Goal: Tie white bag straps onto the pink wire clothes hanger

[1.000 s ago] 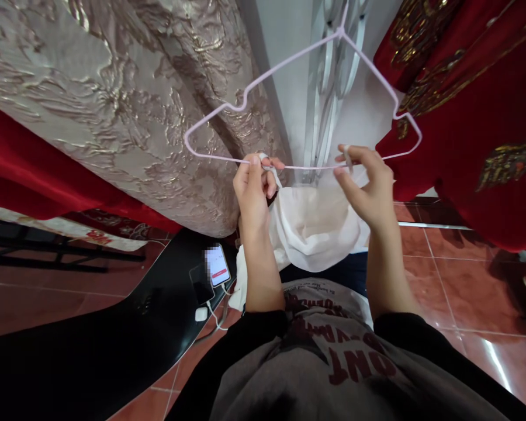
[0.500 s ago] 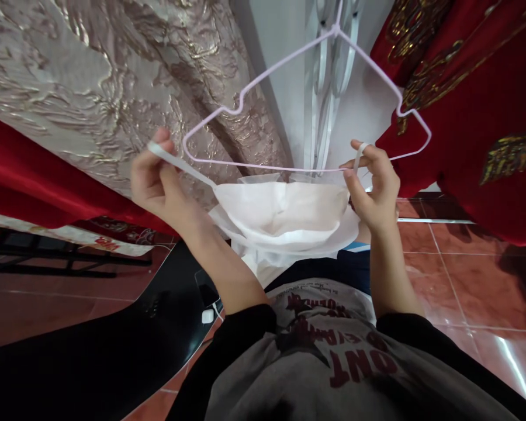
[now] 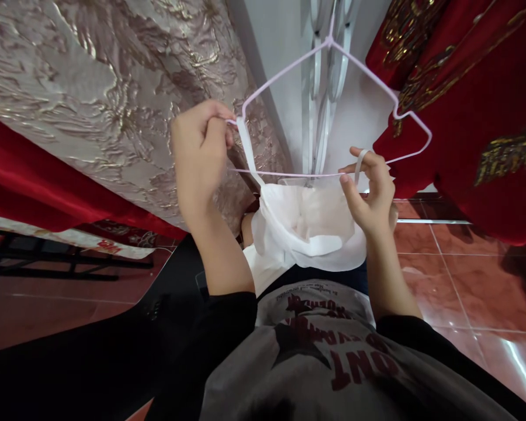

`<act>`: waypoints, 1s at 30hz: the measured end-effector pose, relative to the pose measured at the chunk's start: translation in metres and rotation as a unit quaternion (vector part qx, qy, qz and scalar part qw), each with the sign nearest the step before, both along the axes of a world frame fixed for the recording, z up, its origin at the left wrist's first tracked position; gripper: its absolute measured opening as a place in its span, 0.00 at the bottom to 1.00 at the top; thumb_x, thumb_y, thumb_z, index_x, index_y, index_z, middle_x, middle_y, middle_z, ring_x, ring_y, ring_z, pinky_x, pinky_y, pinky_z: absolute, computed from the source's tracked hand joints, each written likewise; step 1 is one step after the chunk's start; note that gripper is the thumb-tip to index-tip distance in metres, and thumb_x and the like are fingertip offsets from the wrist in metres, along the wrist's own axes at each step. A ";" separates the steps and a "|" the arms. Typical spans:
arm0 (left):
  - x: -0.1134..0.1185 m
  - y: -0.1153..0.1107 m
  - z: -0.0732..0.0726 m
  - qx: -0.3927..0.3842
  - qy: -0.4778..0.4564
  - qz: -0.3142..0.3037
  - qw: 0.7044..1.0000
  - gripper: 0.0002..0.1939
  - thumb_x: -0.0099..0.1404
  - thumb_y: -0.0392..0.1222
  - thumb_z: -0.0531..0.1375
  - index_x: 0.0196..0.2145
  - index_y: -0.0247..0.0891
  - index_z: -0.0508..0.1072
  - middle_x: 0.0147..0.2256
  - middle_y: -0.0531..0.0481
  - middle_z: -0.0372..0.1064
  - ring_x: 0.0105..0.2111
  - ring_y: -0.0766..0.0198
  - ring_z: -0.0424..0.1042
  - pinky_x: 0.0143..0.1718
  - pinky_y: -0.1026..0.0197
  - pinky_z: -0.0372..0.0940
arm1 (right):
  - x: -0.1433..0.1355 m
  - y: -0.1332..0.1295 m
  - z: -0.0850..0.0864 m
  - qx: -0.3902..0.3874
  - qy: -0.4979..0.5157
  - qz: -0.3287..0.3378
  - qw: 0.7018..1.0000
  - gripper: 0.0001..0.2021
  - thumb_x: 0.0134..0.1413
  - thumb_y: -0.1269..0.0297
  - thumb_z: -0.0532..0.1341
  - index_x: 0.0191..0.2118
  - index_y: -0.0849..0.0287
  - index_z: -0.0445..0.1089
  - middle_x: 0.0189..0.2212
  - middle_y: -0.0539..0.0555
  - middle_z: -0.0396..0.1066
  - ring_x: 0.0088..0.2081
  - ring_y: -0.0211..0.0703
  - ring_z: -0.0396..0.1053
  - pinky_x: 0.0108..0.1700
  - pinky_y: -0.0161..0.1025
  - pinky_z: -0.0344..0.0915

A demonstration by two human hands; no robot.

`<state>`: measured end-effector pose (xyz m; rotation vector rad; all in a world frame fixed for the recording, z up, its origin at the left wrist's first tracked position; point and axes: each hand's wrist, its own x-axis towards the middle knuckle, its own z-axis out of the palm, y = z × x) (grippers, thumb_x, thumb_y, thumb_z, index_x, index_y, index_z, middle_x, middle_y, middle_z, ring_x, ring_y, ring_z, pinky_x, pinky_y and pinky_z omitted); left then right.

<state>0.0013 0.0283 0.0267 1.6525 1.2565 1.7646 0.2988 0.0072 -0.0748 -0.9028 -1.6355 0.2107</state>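
A pale pink hanger [image 3: 284,71] hangs upright in front of me. Below its bottom bar is a white garment [image 3: 307,219]. Its left strap [image 3: 248,149] loops over the hanger's left side, at the notch. My left hand [image 3: 204,149] is closed around the hanger's left end beside that strap; the end is hidden by the fingers. My right hand [image 3: 370,181] pinches the bottom bar between thumb and finger, with the garment's other strap [image 3: 360,164] looped round a finger.
A textured pinkish gown [image 3: 114,88] hangs at the left, above red cloth [image 3: 48,181]. Red garments with gold trim [image 3: 464,134] hang at the right. A black surface [image 3: 92,345] lies at lower left, over red floor tiles [image 3: 456,275].
My left hand has moved right and up to the hanger's left end, and the left strap is now over the hanger. The garment has shifted slightly right. My right hand has barely moved.
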 end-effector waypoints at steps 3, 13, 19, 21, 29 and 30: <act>-0.002 -0.002 -0.018 -0.009 -0.107 0.037 0.994 0.24 0.75 0.20 0.54 0.23 0.34 0.76 0.21 0.54 0.68 0.22 0.72 0.64 0.24 0.70 0.58 | -0.001 0.000 -0.001 0.006 0.001 0.011 1.000 0.22 0.70 0.54 0.62 0.66 0.42 0.65 0.60 0.55 0.75 0.47 0.50 0.81 0.67 0.67 0.68; 0.068 -0.015 -0.086 0.017 -0.350 0.028 0.936 0.17 0.79 0.51 0.59 0.33 0.42 0.69 0.27 0.52 0.78 0.29 0.63 0.79 0.38 0.61 0.72 | 0.000 0.002 -0.002 -0.039 0.021 -0.018 0.999 0.21 0.73 0.49 0.55 0.66 0.43 0.65 0.57 0.57 0.79 0.49 0.54 0.81 0.64 0.68 0.71; 0.065 -0.017 -0.079 0.022 -0.342 0.049 0.938 0.18 0.82 0.46 0.55 0.31 0.42 0.68 0.24 0.53 0.75 0.25 0.65 0.76 0.31 0.64 0.70 | 0.047 0.021 0.007 0.104 0.191 -0.078 0.973 0.15 0.70 0.65 0.60 0.53 0.48 0.83 0.46 0.55 0.82 0.48 0.53 0.82 0.56 0.61 0.78; 0.065 -0.016 -0.079 0.005 -0.349 0.059 0.935 0.18 0.81 0.48 0.58 0.31 0.42 0.67 0.24 0.53 0.74 0.25 0.65 0.76 0.30 0.64 0.70 | 0.067 0.026 0.017 0.112 0.190 -0.085 0.972 0.12 0.66 0.67 0.66 0.49 0.47 0.85 0.44 0.54 0.82 0.47 0.53 0.82 0.57 0.60 0.77; 0.064 -0.009 -0.092 0.038 -0.340 0.014 0.940 0.19 0.81 0.48 0.57 0.31 0.41 0.67 0.25 0.50 0.77 0.23 0.66 0.74 0.28 0.65 0.69 | 0.106 0.048 0.043 0.070 0.111 -0.120 0.984 0.07 0.57 0.64 0.73 0.42 0.52 0.86 0.42 0.59 0.84 0.46 0.52 0.82 0.55 0.55 0.77; 0.063 -0.009 -0.093 0.040 -0.335 0.016 0.941 0.19 0.81 0.49 0.58 0.31 0.41 0.67 0.25 0.51 0.77 0.24 0.66 0.74 0.28 0.65 0.69 | 0.106 0.051 0.044 0.061 0.101 -0.118 0.986 0.08 0.56 0.63 0.74 0.42 0.53 0.86 0.41 0.58 0.84 0.45 0.51 0.82 0.53 0.54 0.77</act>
